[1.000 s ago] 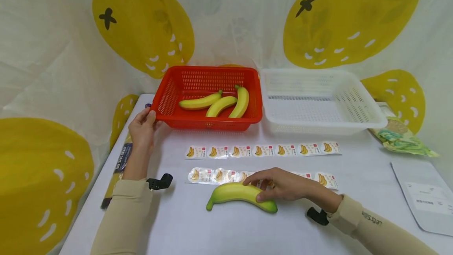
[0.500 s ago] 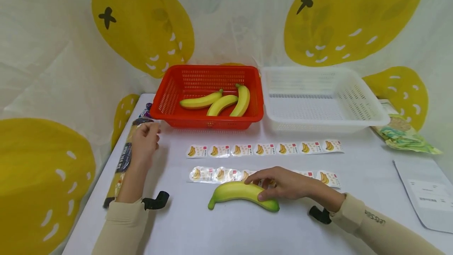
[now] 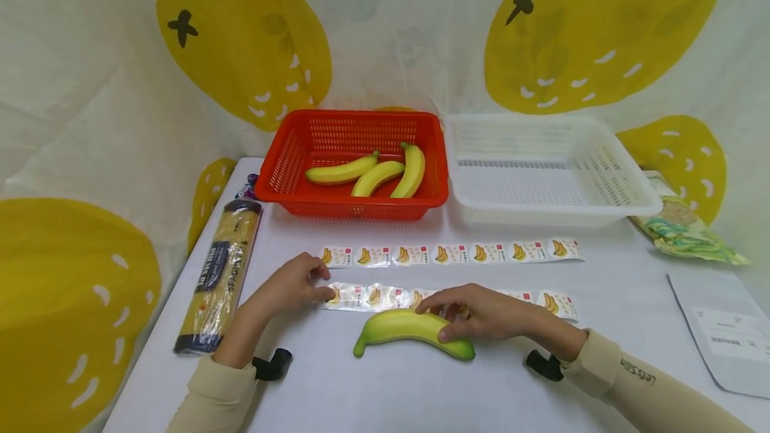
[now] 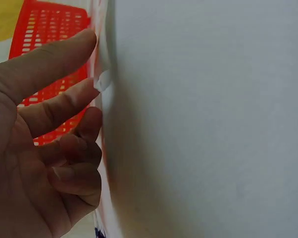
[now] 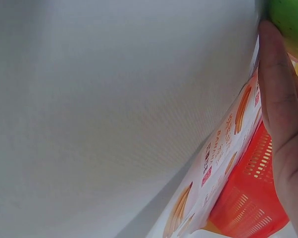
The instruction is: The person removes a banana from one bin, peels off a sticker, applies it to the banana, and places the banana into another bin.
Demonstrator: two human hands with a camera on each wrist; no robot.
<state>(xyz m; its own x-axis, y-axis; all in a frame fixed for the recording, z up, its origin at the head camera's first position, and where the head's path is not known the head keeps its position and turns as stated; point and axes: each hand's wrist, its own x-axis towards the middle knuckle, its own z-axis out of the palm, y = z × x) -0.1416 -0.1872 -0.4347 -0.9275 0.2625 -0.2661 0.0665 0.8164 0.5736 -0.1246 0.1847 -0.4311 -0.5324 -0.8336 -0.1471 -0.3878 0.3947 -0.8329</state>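
A yellow banana with green ends (image 3: 397, 326) lies on the table in the head view. My right hand (image 3: 484, 313) grips its right part between thumb and fingers. My left hand (image 3: 291, 286) is at the left end of the near strip of banana stickers (image 3: 385, 296), palm down, thumb tip at the strip's edge. In the left wrist view, the left thumb (image 4: 55, 62) and index finger stand apart by the strip's edge; the other fingers curl loosely. Part of the near strip is hidden behind the right hand. A second sticker strip (image 3: 442, 254) lies farther back.
A red basket (image 3: 355, 209) with three bananas stands at the back, beside a white basket (image 3: 553, 212). A spaghetti packet (image 3: 219, 279) lies at the left. At the right are a green-patterned packet (image 3: 686, 226) and a grey envelope (image 3: 722, 333).
My left hand has left the red basket's front left corner and come down and right to the near sticker strip. The right hand and its banana have stayed in place.
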